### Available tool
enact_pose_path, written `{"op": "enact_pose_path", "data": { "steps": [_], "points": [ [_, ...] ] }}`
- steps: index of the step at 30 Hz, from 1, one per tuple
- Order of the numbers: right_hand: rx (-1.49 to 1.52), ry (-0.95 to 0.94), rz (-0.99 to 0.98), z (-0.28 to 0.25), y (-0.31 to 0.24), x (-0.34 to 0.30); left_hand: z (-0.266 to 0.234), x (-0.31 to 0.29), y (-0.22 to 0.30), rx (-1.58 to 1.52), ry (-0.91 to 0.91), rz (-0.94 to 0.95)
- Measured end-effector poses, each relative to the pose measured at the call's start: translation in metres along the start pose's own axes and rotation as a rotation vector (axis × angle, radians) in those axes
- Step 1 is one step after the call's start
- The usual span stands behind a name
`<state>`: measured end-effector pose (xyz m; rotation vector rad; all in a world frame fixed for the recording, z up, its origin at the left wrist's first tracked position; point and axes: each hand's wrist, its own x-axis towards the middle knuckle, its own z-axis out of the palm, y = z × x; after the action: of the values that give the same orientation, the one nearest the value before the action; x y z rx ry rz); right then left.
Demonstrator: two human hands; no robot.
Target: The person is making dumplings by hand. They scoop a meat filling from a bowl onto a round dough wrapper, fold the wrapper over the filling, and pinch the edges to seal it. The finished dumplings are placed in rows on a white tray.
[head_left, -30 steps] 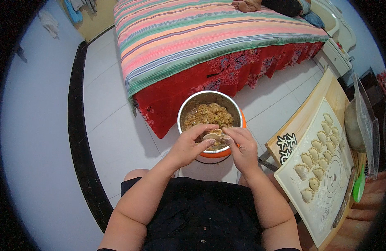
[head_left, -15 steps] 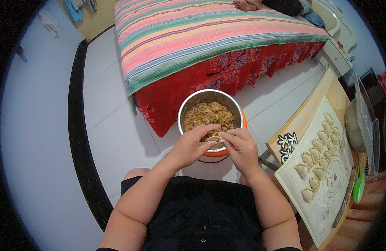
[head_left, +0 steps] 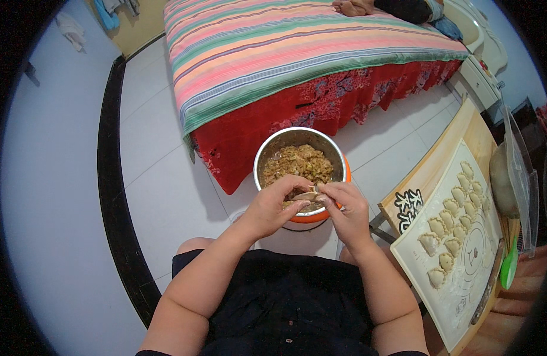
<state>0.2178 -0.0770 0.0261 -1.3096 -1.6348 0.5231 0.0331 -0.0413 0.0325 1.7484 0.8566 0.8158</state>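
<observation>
Over the near side of a metal bowl, both hands work on one dumpling. My left hand cups it from the left, thumb and fingers closed round its edge. From the right, my right hand pinches the dough edge between thumb and forefinger. The wrapper looks folded over; its inside is mostly covered by my fingers. Brown minced filling fills much of the bowl, which rests on something orange.
To the right, a wooden table carries a white floured mat with several shaped dumplings, a rolling pin and a green-handled utensil. Ahead stands a bed with a striped cover; a person's feet rest on it.
My right fingers have shifted slightly right and down along the dumpling's edge. The wrapper now looks more folded together. The left hand stays nearly in place.
</observation>
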Motion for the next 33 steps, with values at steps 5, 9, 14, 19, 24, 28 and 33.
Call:
{"op": "enact_pose_path", "data": {
  "steps": [5, 9, 14, 19, 24, 28, 33],
  "points": [
    [0.021, -0.016, -0.034, -0.0014, -0.0032, 0.0023, -0.0012, 0.0011, 0.0020, 0.042, -0.033, 0.077],
    [0.050, -0.040, -0.024, -0.0012, 0.0004, 0.0018, -0.0020, 0.0013, -0.0009, 0.149, -0.048, 0.186],
    [0.054, -0.045, 0.029, -0.0022, -0.0034, 0.0009, -0.0006, 0.0014, -0.0003, 0.151, -0.016, 0.182],
    [-0.008, 0.010, -0.035, -0.0006, -0.0043, 0.0002, -0.0001, 0.0014, 0.0000, 0.166, -0.015, 0.146],
    [-0.040, 0.004, -0.107, -0.0011, -0.0069, 0.0012, -0.0001, 0.0010, 0.0013, 0.203, -0.042, 0.171],
    [-0.030, 0.008, -0.116, -0.0015, -0.0062, 0.0011, 0.0011, 0.0005, -0.0014, 0.187, -0.037, 0.168],
    [-0.034, 0.010, -0.083, -0.0013, -0.0050, -0.0009, 0.0004, 0.0011, 0.0014, 0.124, 0.015, 0.153]
  ]
}}
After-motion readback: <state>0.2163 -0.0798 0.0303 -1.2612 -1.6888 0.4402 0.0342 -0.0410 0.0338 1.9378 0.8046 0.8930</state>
